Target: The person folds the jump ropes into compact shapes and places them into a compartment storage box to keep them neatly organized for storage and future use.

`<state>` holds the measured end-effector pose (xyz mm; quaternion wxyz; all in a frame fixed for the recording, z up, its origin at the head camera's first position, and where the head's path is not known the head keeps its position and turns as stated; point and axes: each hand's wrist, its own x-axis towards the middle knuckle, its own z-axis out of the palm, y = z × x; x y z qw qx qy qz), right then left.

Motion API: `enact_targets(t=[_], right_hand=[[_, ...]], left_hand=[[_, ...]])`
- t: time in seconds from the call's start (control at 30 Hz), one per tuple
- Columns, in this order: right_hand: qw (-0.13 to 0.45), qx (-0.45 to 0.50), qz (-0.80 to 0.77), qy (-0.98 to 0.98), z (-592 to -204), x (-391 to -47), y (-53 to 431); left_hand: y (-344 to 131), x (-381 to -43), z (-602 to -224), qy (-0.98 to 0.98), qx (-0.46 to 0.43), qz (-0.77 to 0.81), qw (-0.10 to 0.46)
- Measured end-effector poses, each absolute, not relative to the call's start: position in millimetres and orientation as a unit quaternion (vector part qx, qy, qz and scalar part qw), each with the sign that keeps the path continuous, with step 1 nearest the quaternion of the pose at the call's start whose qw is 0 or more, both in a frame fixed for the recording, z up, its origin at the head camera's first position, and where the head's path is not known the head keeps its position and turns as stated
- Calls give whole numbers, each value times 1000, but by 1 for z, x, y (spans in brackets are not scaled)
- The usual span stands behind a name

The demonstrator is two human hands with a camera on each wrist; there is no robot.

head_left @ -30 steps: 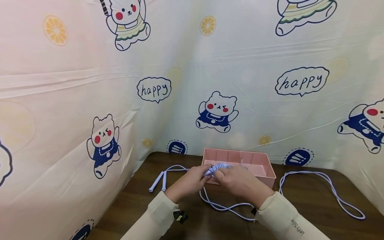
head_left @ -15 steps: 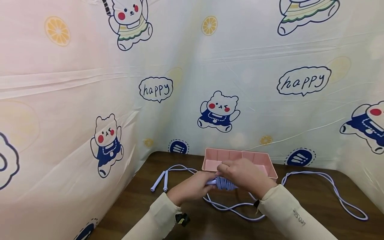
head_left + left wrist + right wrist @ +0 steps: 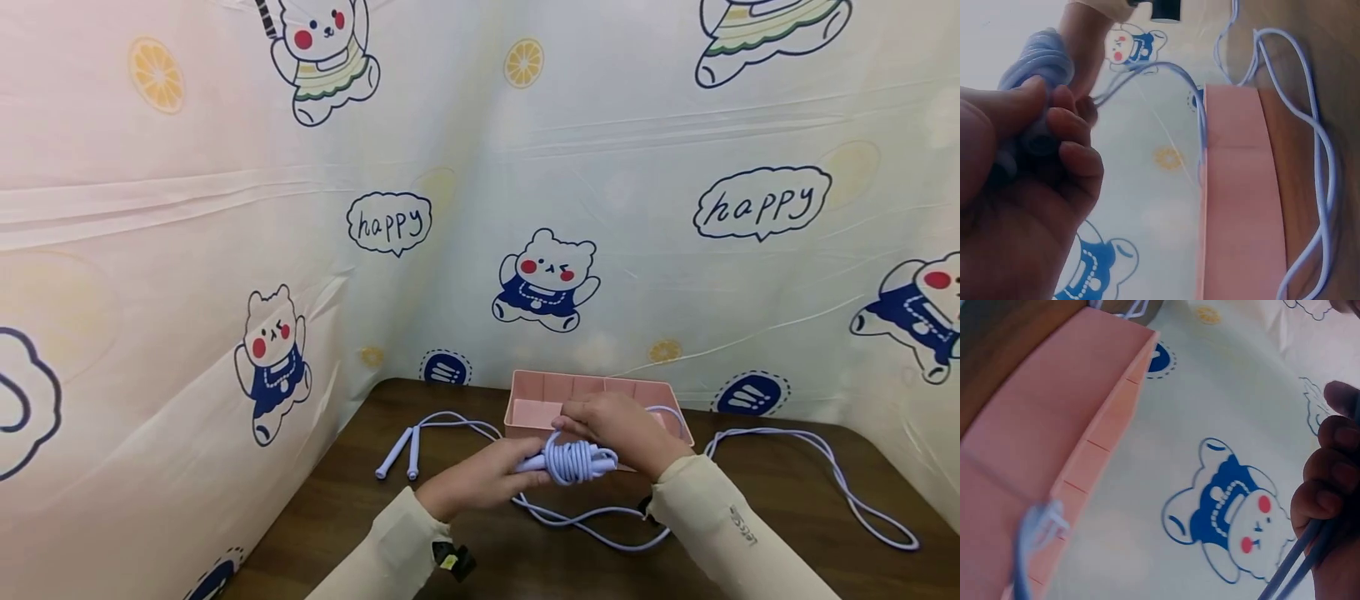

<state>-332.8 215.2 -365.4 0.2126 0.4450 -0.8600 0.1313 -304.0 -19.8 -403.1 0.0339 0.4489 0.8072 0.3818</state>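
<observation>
Left hand [image 3: 487, 477]: thumb and fingers curled round the handle end of a wound lavender rope bundle [image 3: 572, 463], coils facing the right hand [image 3: 618, 427]; bundle held up off the table, at the near side of the pink box; right hand: fingers curled round two strands of cord [image 3: 1294, 561] (clearest in the right wrist view), just beyond the coils; cord also arching behind the right wrist, over the box's right part.

Pink box [image 3: 542, 386]: open-topped, divided by a partition, at the table's far side; one loose cord [image 3: 558, 519], crossing itself on the table before the box; one pair of lavender handles [image 3: 394, 453], lying left of the box, cord attached; one long cord loop [image 3: 840, 479], lying to the right; wooden table [image 3: 322, 525], dark brown; cloth backdrop [image 3: 637, 125], printed with bears, orange slices and "happy" bubbles.
</observation>
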Motion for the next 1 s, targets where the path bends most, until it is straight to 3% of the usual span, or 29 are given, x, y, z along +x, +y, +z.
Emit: enact_targets(t=[0.27,0.5,0.63,0.83,1.0], right_hand=[[160,376,215,-887,-389,-326,216],[171,375,228,-882,-401,-321,210],[194,405,242,-860,-408,-319,207],[96,377,386,-837,-422,-314,202],[110,364,417,-826,-427,-309,199]], left_hand=[[-23,-301,-400,806,365,466,7],[-28,-304,-391,807,355,471,-13],[-27,-306,-389,824,356,436,-58],[-19,-303,-392,854,340,366,-148],[-15,-305,-395,860,309,359,-191]])
